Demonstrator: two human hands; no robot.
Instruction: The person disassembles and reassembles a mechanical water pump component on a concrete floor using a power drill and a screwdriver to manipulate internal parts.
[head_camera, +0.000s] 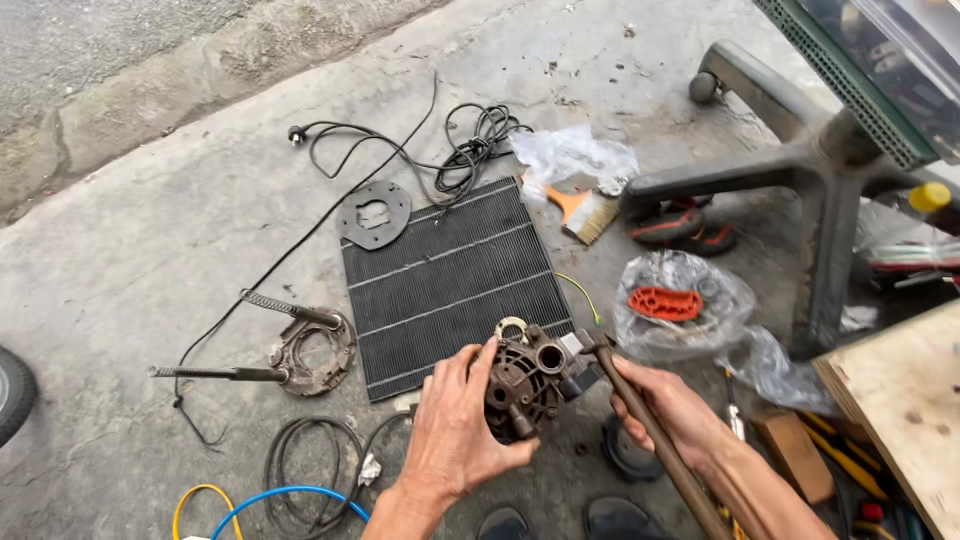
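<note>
The rusty motor housing (530, 385) sits gripped in my left hand (455, 430), held above the concrete floor (150, 280) just in front of the black ribbed mat (450, 280). My right hand (670, 410) clenches a hammer (650, 430), whose head touches the housing's right side.

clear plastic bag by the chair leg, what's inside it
Inside the clear plastic bag an orange-red plastic part with a row of holes shows through. The crumpled film hides whatever else lies under or behind it, so I cannot tell if anything more is in there.
</note>
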